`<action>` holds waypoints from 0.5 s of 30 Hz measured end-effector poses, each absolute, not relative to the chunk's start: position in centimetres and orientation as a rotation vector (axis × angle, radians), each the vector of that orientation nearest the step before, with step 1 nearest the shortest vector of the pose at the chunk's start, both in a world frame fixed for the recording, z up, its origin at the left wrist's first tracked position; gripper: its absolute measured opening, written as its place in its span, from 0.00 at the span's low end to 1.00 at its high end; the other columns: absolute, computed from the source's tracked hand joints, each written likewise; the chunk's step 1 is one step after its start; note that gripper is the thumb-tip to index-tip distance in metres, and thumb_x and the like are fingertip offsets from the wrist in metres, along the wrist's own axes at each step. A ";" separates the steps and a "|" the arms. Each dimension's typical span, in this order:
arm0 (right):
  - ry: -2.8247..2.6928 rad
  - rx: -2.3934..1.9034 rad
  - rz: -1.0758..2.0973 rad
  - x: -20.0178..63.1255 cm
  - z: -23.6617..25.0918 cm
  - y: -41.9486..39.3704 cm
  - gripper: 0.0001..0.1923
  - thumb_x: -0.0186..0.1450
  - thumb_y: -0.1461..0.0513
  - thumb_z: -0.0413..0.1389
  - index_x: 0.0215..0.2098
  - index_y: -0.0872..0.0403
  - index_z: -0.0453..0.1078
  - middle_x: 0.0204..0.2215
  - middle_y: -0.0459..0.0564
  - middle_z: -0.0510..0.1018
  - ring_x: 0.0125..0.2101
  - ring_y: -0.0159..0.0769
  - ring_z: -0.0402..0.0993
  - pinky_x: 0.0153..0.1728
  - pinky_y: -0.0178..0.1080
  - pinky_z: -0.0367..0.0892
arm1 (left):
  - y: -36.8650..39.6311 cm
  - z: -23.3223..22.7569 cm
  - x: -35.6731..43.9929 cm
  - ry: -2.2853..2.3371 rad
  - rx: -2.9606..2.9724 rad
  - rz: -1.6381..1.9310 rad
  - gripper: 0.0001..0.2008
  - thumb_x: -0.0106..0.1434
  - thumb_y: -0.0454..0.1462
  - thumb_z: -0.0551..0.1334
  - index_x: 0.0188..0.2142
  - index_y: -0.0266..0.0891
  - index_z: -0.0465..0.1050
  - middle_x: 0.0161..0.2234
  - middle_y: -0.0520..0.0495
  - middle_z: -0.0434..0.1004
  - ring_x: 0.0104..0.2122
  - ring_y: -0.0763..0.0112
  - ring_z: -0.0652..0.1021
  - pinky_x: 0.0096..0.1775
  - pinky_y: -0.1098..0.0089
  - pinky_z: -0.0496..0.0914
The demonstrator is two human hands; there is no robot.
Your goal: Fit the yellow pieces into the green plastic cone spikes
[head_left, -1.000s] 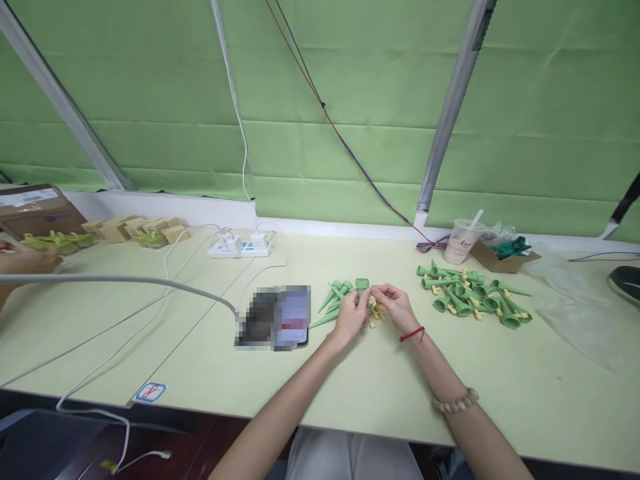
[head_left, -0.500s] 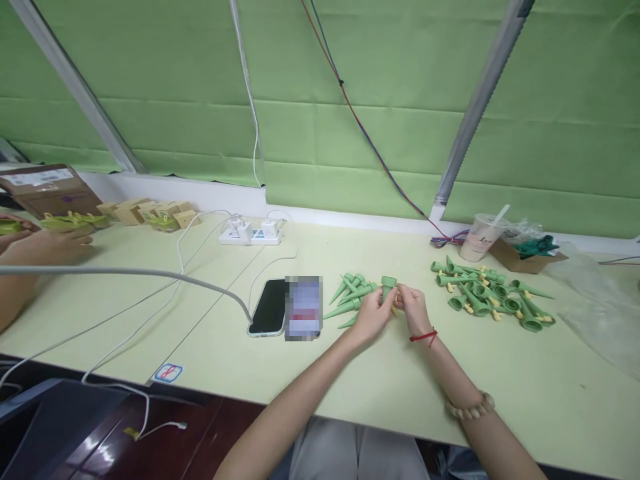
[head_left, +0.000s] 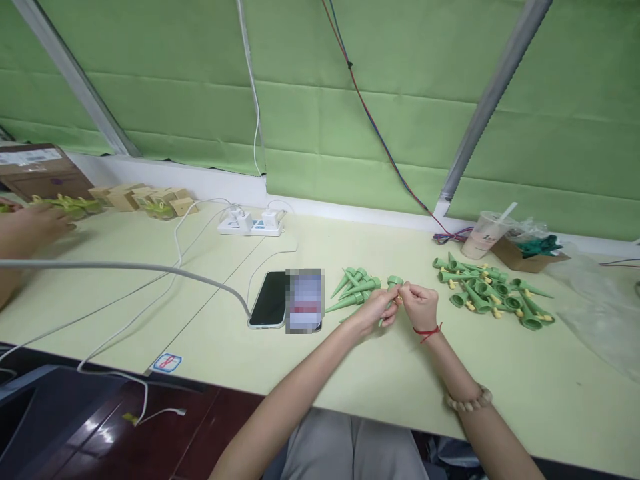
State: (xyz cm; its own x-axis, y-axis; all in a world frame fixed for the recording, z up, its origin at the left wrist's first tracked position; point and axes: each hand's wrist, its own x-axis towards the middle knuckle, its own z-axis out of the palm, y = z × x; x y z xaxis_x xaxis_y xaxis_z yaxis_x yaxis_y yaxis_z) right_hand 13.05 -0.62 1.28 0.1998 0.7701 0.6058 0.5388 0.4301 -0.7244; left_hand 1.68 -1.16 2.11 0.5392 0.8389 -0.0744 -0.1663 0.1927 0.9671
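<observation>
My left hand (head_left: 376,308) grips a green cone spike (head_left: 393,283) by its wide end, held just above the pale green table (head_left: 350,373). My right hand (head_left: 421,304) pinches a small yellow piece against the side of that spike's top. A small heap of plain green cone spikes (head_left: 356,287) lies directly left of my hands. To the right lies a larger pile of green spikes with yellow pieces fitted (head_left: 493,297).
A phone (head_left: 273,305) on a grey cable lies left of the spikes, with a white power strip (head_left: 250,225) behind it. A plastic cup (head_left: 481,235), a small cardboard box (head_left: 520,252) and clear plastic bags sit far right. Another person's hand (head_left: 30,227) works at far left near small boxes.
My hands have lowered slightly and the green spike has tilted over from upright. The view has shifted a little left and up. The other person's hand at far left has moved.
</observation>
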 end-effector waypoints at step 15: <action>-1.157 -0.956 1.275 12.7 1.3 0.5 0.19 0.47 0.48 0.62 0.18 0.55 0.66 0.16 0.42 0.68 0.19 0.26 0.63 0.22 0.31 0.60 | 0.0 1.5 0.6 1.277 1.659 1.260 0.25 0.61 0.53 0.44 0.22 0.38 0.65 0.21 0.51 0.67 0.23 0.73 0.67 0.27 0.72 0.58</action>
